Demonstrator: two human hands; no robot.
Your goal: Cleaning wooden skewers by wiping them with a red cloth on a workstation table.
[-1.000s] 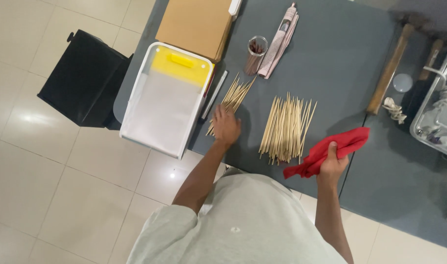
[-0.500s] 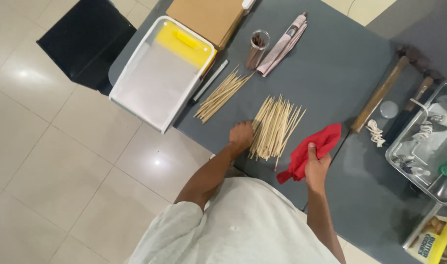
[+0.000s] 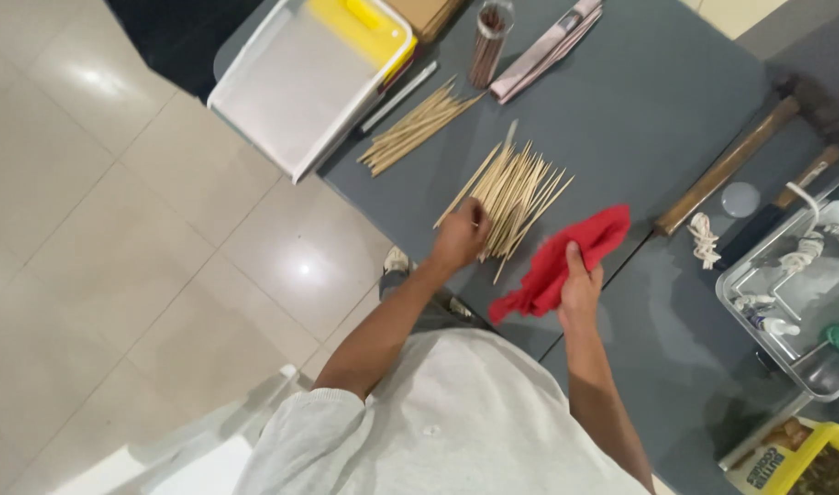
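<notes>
Overhead view of a person at a dark grey table (image 3: 640,101). Left hand (image 3: 460,236): fingers curled down onto the near end of a large fanned pile of thin wooden sticks (image 3: 514,191), touching the pile; whether any single stick is pinched cannot be told. Right hand (image 3: 580,286): closed around the lower part of a crumpled red cloth (image 3: 566,257), which rests on the table just to the right of the stick pile, its upper end extending away from the hand. Beyond the left hand and to its left: a smaller bundle of sticks (image 3: 415,126), apart from the large pile; past it, a white tray with a yellow end (image 3: 300,82) overhanging the table edge, and a slim white rod-like piece (image 3: 399,95) beside the tray. Beyond both hands: a clear cup holding dark sticks (image 3: 488,41); beside it, a folded pinkish cloth (image 3: 548,46). To the right of the right hand: a wooden-handled hammer (image 3: 727,165); a small coil of white cord (image 3: 704,240); a metal tray (image 3: 805,302) holding cord and small items.
</notes>
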